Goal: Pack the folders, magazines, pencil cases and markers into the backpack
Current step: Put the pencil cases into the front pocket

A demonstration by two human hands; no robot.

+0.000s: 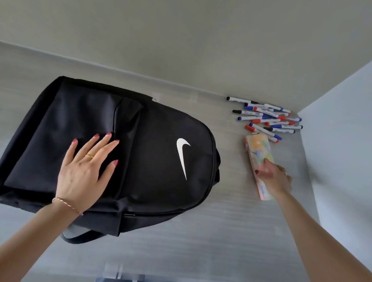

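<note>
Black backpack (pixel 117 148), white Nike swoosh | left hand (pixel 85 168) flat on it | right hand (pixel 274 179) grasping floral pencil case (pixel 257 153) | whiteboard markers (pixel 269 119) beside, print unreadable

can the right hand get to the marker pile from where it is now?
Probably yes. The right hand grips the near part of the pencil case, and the markers lie loose on the table just past the case's far end. Nothing stands between, though the hand is occupied with the case.
</note>
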